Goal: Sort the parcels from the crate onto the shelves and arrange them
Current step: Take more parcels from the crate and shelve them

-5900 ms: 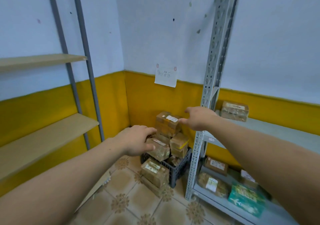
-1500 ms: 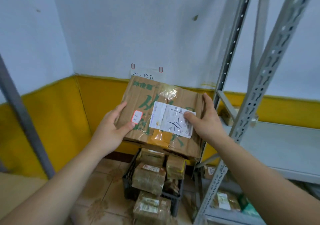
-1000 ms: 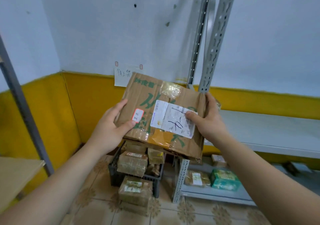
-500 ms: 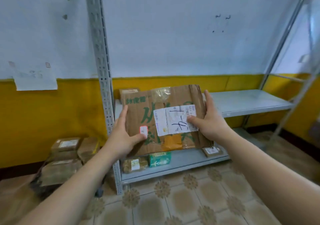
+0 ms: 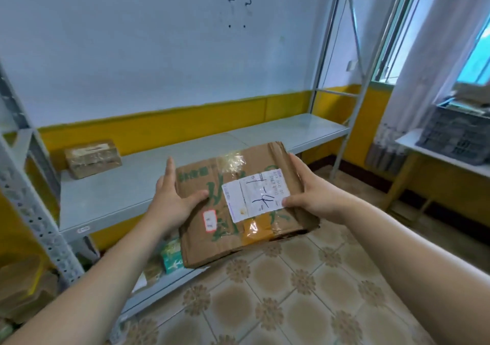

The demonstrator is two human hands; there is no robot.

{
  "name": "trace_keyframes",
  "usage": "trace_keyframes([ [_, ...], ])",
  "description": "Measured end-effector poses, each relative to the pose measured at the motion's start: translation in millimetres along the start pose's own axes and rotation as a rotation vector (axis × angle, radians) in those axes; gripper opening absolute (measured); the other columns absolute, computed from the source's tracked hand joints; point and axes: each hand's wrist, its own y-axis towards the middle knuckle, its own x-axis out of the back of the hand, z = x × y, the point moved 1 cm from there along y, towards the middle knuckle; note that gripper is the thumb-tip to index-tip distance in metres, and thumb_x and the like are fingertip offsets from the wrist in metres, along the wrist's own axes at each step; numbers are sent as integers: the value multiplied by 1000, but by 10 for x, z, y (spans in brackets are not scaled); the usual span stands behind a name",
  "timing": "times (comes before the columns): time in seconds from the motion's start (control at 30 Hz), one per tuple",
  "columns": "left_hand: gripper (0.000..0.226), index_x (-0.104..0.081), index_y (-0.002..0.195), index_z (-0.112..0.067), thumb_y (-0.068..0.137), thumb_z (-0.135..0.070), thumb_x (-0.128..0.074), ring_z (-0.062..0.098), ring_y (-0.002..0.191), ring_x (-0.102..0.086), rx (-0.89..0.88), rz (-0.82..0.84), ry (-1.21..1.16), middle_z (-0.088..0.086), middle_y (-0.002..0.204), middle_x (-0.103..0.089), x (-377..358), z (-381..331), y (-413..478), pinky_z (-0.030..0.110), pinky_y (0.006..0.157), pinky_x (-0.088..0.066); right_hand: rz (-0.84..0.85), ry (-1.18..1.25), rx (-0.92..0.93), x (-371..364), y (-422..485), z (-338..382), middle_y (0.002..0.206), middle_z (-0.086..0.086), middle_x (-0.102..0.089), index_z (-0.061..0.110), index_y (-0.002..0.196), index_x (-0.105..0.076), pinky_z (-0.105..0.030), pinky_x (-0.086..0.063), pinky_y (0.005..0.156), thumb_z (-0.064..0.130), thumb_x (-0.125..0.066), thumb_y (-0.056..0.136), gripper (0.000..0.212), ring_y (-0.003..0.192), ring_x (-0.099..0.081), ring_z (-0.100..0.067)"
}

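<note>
Parcel (image 5: 246, 206) gripped at both short ends by left hand (image 5: 173, 201) and right hand (image 5: 315, 196), long axis crosswise, apparently just before middle shelf (image 5: 138, 185).

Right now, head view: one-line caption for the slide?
A taped cardboard parcel held by the left hand and right hand before a grey metal shelf bearing one smaller parcel.

Bare arms (image 5: 106, 273), bare left grip (image 5: 172, 202), right grip (image 5: 316, 199)

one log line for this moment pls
phase: holding | left hand: grips cardboard parcel, left edge | right hand: grips right edge | ahead: grey shelf, one small box at left end
</note>
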Motion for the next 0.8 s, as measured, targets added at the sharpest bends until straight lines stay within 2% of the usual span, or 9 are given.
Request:
trace_keyframes([
  [0.1, 93, -18, 153, -21, 81, -31, -76, 28, 133, -40, 13, 89, 32, 10, 149, -32, -133, 79, 349, 41, 111, -34, -38, -26, -16, 68, 227, -30, 140, 12, -43, 44, 156, -1, -35, -48, 101, 14, -76, 85, 107, 117, -56, -14],
  [0.17, 82, -33, 144, -21, 78, -29, -80, 28, 122, -48, 16, 86, 5, 11, 141, -41, -198, 113, 561, 44, 104, -42, -116, -26, -22, 89, 368, -40, 137, 12, -48, 37, 157, -10, -32, -50, 96, 16, -75, 86, 99, 110, -58, -11],
  [0.3, 66, -38, 124, -27, 75, -21, -83, 28, 111, -56, 47, 71, -97, 10, 130, -49, -334, 151, 863, 45, 89, -52, -237, -5, -32, 121, 626, -107, 116, 15, -64, 32, 143, -41, -35, -57, 89, 19, -71, 89, 62, 97, -64, -6],
  [0.37, 63, -35, 119, -28, 77, -19, -81, 26, 106, -58, 63, 66, -133, 7, 125, -51, -440, 168, 943, 39, 74, -55, -232, -9, -34, 167, 746, -142, 118, 13, -64, 37, 147, -36, -38, -57, 88, 25, -66, 93, 63, 99, -66, -11],
  [0.47, 58, -32, 117, -28, 82, -20, -77, 21, 97, -60, 76, 37, -154, 5, 121, -52, -602, 107, 1014, 26, 53, -48, -193, -110, -60, 314, 919, -142, 131, 5, -57, 45, 155, -12, -27, -50, 79, 34, -54, 100, 70, 98, -62, -15],
  [0.57, 56, -30, 118, -26, 84, -17, -74, 14, 89, -59, 86, 4, -197, 4, 119, -53, -767, 54, 1070, 21, 50, -45, -181, -175, -48, 494, 1117, -201, 137, 0, -53, 40, 157, -7, -29, -48, 80, 35, -54, 100, 74, 99, -60, -19],
  [0.63, 54, -29, 118, -25, 86, -15, -72, 11, 86, -57, 82, -34, -242, 3, 116, -53, -887, -41, 1101, 21, 54, -45, -248, -170, -82, 637, 1250, -286, 135, -1, -57, 29, 152, -30, -32, -50, 82, 44, -60, 96, 65, 104, -61, -22],
  [0.7, 52, -30, 118, -24, 87, -16, -71, 15, 91, -57, 66, -80, -236, 4, 117, -53, -1049, -157, 1141, 19, 60, -44, -262, -163, -147, 803, 1401, -426, 124, -3, -64, 23, 134, -52, -37, -53, 85, 53, -56, 95, 49, 102, -63, -23],
  [0.8, 49, -31, 117, -23, 88, -17, -70, 20, 102, -54, 47, -126, -190, 8, 123, -52, -1342, -350, 1201, 16, 66, -42, -188, -39, -185, 1073, 1607, -682, 127, -2, -61, 26, 141, -45, -37, -54, 73, 54, -53, 96, 54, 105, -62, -25],
])
